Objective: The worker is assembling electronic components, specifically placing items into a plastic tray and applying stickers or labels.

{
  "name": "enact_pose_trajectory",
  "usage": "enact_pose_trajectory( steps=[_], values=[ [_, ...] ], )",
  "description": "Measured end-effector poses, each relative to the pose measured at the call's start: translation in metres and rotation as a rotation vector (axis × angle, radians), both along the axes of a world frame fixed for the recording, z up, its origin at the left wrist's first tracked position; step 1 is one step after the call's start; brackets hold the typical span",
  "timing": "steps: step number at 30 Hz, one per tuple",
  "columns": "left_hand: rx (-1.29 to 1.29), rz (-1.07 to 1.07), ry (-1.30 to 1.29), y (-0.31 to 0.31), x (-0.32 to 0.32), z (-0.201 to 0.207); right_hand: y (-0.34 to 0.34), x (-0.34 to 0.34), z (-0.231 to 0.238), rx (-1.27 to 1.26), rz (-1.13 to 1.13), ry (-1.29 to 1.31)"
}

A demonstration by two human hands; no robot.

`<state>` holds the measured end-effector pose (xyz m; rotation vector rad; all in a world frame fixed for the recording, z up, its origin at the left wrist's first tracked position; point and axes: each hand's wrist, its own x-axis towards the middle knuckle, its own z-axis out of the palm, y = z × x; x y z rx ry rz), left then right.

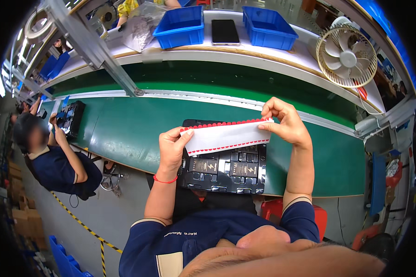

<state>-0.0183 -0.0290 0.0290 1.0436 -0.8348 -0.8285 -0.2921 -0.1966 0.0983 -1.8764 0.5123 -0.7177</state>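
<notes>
Between my two hands a white strip of backing paper [229, 136] is stretched, with red scalloped tabs along its upper and lower edges. My left hand [173, 145] pinches its left end between thumb and fingers. At the upper right corner, my right hand [284, 122] closes thumb and fingers on the strip's edge. Below the strip lies a black plastic tray [223, 184] on the green bench, holding several flat black battery packs [203, 166] in its compartments. The strip hides the tray's upper part.
The green bench [120, 120] runs left, where a co-worker [55, 152] handles another black tray [73, 117]. On the shelf beyond stand two blue bins [182, 32], a black phone [224, 32], a clear plastic bag [141, 30] and a fan [346, 57]. A red stool [319, 221] is at right.
</notes>
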Motion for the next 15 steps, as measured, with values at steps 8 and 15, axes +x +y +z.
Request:
enact_pose_trajectory(
  steps=[8,15],
  values=[
    [0.038,0.008,0.38,-0.012,0.019,-0.017,-0.015,-0.037,-0.004,-0.004,-0.138,-0.061],
    [0.102,0.115,0.138,0.003,0.027,-0.023,-0.019,-0.185,-0.042,0.177,-0.574,0.026]
  ],
)
